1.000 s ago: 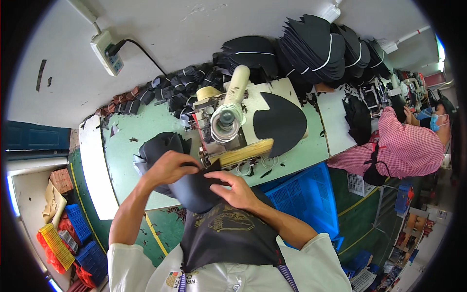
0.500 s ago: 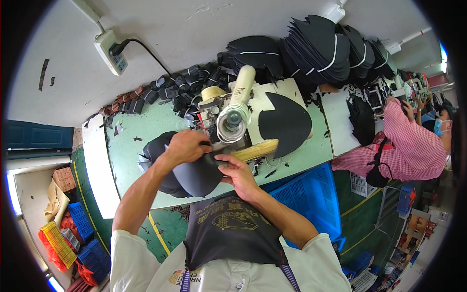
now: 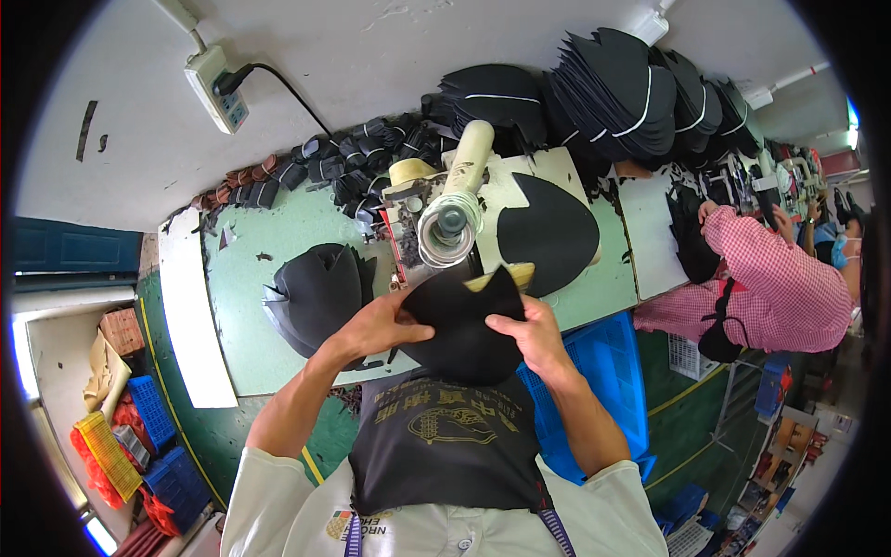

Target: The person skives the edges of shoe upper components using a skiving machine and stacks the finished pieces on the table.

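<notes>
My left hand (image 3: 383, 329) and my right hand (image 3: 534, 336) grip the opposite sides of one black shoe-upper piece (image 3: 464, 330), thumbs on its face. A pointed notch shows along the far edge, and the near edge is rounded. The piece is held over the table's front edge, just in front of a small bench machine (image 3: 452, 223) with a pale tube and coiled white cord. Left of my left hand, a pile of similar black pieces (image 3: 316, 297) lies on the green tabletop. Beyond my right hand, another notched black piece (image 3: 548, 237) lies flat on a white board.
Small rolled dark bundles (image 3: 348, 167) line the wall, beside tied stacks of black pieces (image 3: 608, 93). Below the table at right stands a blue crate (image 3: 608, 381). A co-worker in a checked pink garment (image 3: 770, 278) works at the right. A socket strip (image 3: 215, 88) hangs on the wall.
The black piece has moved right, away from the pile, and is now spread between both hands with its notch facing away. My left hand has shifted right and nearer to me.
</notes>
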Motion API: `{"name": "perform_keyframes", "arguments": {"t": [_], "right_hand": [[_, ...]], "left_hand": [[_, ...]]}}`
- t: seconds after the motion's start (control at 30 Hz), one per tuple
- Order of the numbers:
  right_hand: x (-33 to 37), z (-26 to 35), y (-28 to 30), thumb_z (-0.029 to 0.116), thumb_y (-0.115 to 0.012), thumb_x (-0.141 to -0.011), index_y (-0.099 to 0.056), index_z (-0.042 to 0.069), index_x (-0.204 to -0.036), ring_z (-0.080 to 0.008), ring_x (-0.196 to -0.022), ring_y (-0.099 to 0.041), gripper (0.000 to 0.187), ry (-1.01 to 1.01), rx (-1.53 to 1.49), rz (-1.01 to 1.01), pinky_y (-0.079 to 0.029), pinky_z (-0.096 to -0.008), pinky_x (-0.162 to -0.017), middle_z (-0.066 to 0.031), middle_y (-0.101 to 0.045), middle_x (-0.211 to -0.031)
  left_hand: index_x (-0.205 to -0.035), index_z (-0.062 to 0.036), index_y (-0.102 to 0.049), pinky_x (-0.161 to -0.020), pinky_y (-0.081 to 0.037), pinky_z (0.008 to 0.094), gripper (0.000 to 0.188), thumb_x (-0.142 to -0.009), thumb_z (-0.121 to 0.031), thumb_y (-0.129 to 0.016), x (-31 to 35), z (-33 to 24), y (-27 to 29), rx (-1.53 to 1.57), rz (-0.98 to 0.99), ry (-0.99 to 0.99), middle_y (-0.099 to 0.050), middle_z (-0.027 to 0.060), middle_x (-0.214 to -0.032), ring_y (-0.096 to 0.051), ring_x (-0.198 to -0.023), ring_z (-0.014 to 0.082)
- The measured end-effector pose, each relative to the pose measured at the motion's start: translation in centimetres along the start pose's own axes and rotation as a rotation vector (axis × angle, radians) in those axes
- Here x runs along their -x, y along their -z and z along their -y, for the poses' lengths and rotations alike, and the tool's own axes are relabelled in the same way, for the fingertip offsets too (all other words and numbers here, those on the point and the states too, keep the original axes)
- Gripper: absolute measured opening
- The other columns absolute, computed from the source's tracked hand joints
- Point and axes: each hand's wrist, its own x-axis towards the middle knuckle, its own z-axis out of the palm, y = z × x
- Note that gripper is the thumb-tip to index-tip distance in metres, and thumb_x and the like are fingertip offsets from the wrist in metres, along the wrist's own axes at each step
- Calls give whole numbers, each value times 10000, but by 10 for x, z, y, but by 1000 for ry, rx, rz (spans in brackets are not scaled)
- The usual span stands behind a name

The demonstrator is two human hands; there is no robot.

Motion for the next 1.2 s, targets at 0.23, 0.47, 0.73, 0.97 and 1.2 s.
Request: {"name": "perform_keyframes", "arguments": {"t": [0.23,0.47,0.73,0.97,1.2], "right_hand": [[-8,10,20,-50,-737,-802,-783,12,-961,-191,-891,-726,176,478,471,5,-551,-292,-827,-81,-769,-995],[-20,30,10,-86,-681,-699,-790,82,-881,-294,-893,-736,271,662,1036,25,-574,-335,-772,-116,-758,-998],[-32,55,4,-95,-635,-635,-777,62,-844,-294,-829,-726,297,602,1050,13,-565,-341,-751,-118,-739,-902],[-23,49,-1,-71,-663,-656,-778,83,-848,-296,-822,-728,272,629,1069,-4,-574,-341,-743,-104,-743,-902],[-23,33,-12,-23,-664,-674,-758,101,-823,-301,-812,-715,215,627,1219,-43,-571,-382,-720,-55,-740,-917]], "left_hand": [[-1121,-19,-746,-606,-508,272,229,-977,-190,-697,6,3,3,169,29,109,-693,6,-782,-599,-638,69],[-1016,-6,-774,-628,-544,294,228,-897,-199,-746,-20,-13,-13,-111,-295,177,-729,76,-696,-707,-631,135],[-897,-92,-789,-764,-581,454,210,-829,-285,-746,-44,-13,-21,-342,-463,118,-744,163,-816,-732,-779,364],[-910,-37,-786,-595,-549,305,180,-853,-207,-777,-35,-2,-26,-205,-457,128,-726,92,-669,-711,-548,173],[-878,-57,-796,-680,-585,345,213,-837,-258,-737,-34,-16,-11,-141,-386,230,-738,101,-677,-727,-603,224]]}}
